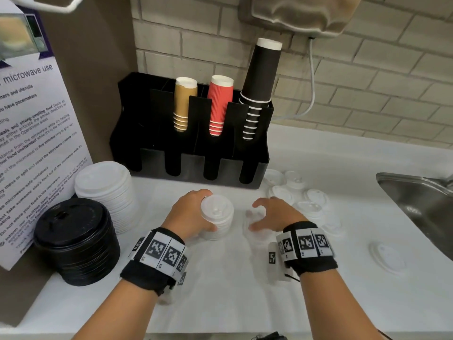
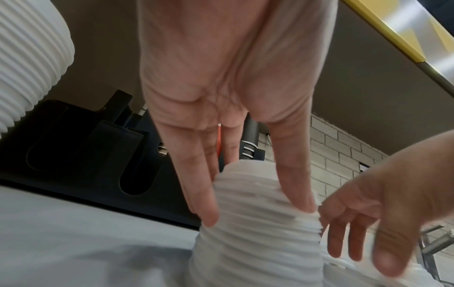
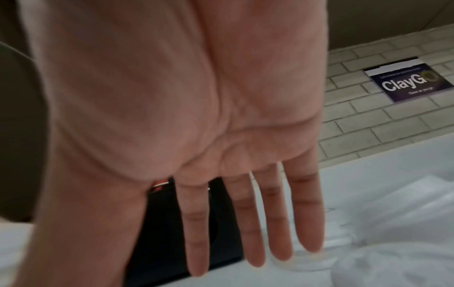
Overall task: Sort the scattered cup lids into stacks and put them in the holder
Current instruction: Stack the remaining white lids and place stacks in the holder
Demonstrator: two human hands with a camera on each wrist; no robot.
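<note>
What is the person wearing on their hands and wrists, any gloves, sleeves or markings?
Both hands, left and right, are bare, with no gloves and no sleeves on the forearms. Each wrist carries a black fabric band, the left wristband and the right wristband, ringed with white square tags printed with black coded patterns. A thin black cord trails from the right band.

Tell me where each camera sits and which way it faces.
Head: on the head, looking down at the white counter, both hands and wristbands visible.
Left wrist: under the left hand, looking along fingers gripping the small white lid stack.
Right wrist: under the open right hand, facing the brick wall.
Shared: all three show the black plastic holder.
</note>
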